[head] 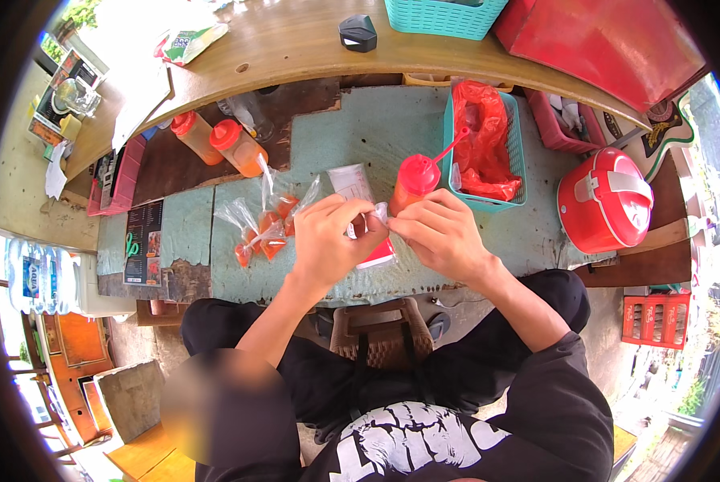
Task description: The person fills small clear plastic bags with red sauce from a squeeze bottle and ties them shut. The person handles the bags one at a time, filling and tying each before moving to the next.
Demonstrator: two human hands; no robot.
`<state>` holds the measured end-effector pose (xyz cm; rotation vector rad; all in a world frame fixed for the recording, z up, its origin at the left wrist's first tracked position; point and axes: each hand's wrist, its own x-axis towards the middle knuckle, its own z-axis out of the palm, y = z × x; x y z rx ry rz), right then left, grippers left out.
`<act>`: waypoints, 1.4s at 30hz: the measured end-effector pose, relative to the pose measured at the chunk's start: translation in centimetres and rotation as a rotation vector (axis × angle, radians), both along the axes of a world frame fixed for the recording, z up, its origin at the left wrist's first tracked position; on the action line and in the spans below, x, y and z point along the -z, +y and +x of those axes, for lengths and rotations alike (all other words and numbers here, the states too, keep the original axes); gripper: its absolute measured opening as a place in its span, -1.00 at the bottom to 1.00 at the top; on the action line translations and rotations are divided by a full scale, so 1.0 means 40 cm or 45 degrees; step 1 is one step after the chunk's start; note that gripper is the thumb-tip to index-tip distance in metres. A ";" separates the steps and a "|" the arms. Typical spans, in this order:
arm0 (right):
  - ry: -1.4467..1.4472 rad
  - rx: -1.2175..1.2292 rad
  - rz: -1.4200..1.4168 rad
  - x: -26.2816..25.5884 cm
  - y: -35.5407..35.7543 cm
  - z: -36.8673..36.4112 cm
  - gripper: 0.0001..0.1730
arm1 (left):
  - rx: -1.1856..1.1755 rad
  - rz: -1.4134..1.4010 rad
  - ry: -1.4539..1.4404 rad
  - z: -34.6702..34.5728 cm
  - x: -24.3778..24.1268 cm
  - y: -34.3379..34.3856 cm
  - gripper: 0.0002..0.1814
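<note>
My left hand [336, 235] and my right hand [441, 235] meet above the worktable, fingertips pinching a small piece of clear plastic bag [381, 212] between them. Fingers hide most of that bag. Beneath my hands lies a flat plastic packet [349, 179] with a white and red face. A squeeze bottle with a red cap [419, 172] stands just beyond my right hand, its spout tilted to the right. Left of my left hand, several knotted clear bags of orange-red sauce [272, 244] rest in a cluster.
Two red-capped squeeze bottles [236, 147] lie tilted farther back. A turquoise basket [520, 141] holds a red plastic bag [480, 138]. At right sits a red rice-warmer-like container [604, 202]. A wooden shelf [300, 45] overhangs the table's back. Green scissors [131, 244] lie on a menu sheet [144, 271].
</note>
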<state>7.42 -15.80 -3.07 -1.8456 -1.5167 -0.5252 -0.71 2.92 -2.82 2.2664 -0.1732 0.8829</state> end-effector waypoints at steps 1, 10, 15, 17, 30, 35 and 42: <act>-0.058 0.005 -0.001 0.001 -0.002 0.003 -0.64 | -0.025 0.016 -0.013 0.004 -0.004 0.003 -0.87; -0.171 0.120 0.016 -0.026 -0.006 0.021 -0.69 | 0.011 0.024 0.067 0.006 -0.016 0.032 -0.88; -0.132 0.138 -0.104 -0.018 -0.014 0.019 -0.68 | 0.075 0.104 0.009 0.010 -0.024 0.022 -0.77; -0.144 0.123 -0.118 -0.011 -0.014 0.022 -0.68 | 0.119 0.259 -0.122 0.020 -0.035 0.015 -0.69; -0.120 0.156 -0.065 -0.023 -0.018 0.028 -0.66 | 0.105 0.357 -0.216 0.024 -0.010 0.018 -0.64; -0.158 0.163 -0.080 -0.015 -0.018 0.029 -0.67 | 0.125 0.324 -0.166 0.021 -0.003 0.014 -0.65; -0.227 0.174 -0.031 -0.004 -0.018 0.047 -0.56 | 0.144 0.210 -0.097 0.027 -0.007 0.016 -0.73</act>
